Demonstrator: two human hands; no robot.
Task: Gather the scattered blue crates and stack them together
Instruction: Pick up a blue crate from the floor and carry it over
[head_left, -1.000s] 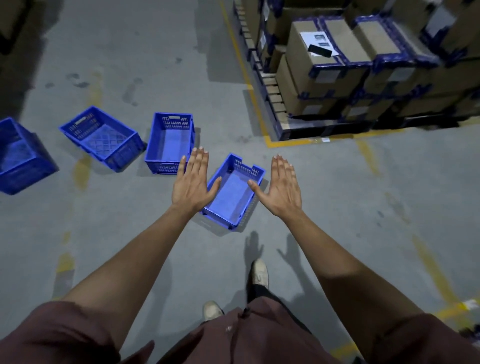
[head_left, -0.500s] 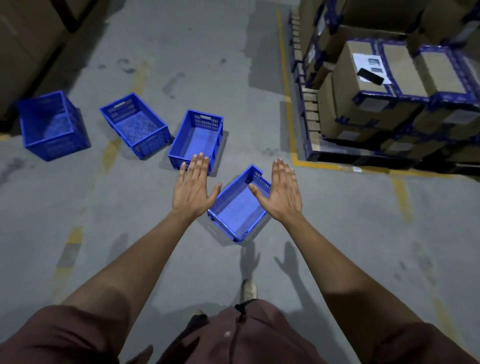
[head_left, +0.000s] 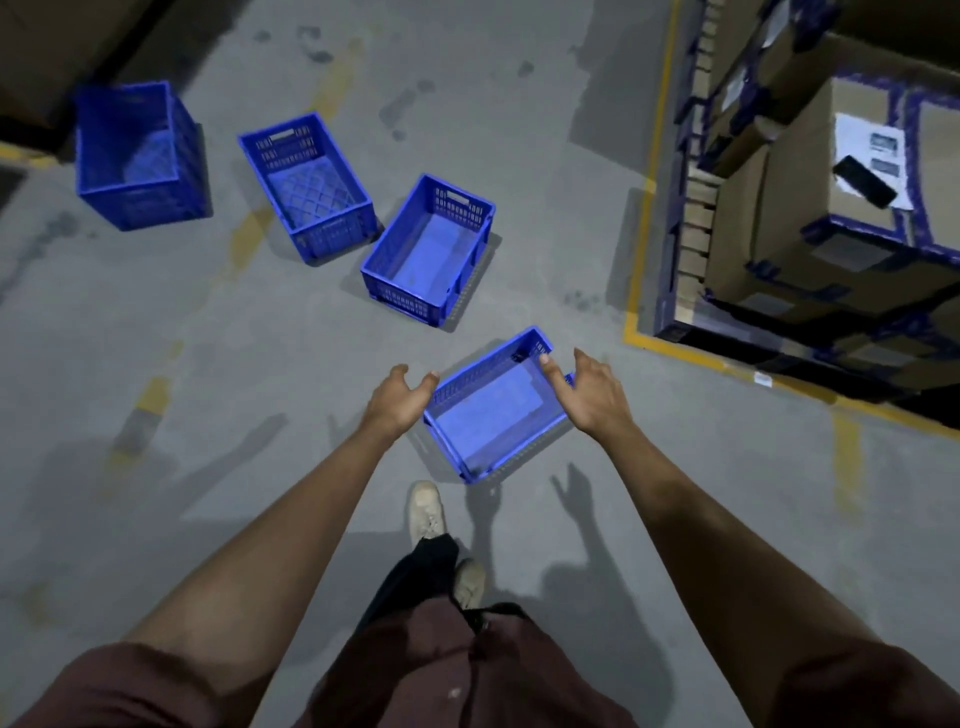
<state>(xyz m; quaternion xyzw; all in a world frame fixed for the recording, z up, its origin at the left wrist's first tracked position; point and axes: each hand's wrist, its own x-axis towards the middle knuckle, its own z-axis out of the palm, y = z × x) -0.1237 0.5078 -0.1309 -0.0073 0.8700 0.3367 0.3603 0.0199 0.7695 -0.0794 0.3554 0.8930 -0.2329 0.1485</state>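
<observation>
Now the left hand (head_left: 397, 400) and right hand (head_left: 589, 392), fingers curled open, reach beside the nearest blue crate (head_left: 493, 410).

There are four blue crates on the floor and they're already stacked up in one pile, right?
Not quite. The head view does show four blue crates on the floor, but they sit apart: the far-left crate, second crate, third crate, and nearest crate between the left hand and right hand.

Short maroon sleeves (head_left: 857, 686) ending above bare forearms, same maroon shirt front (head_left: 441, 670) with pale speck near hem, dark trousers (head_left: 415, 571), off-white worn shoes (head_left: 427, 512), both hands bare, no gloves or watch.
</observation>
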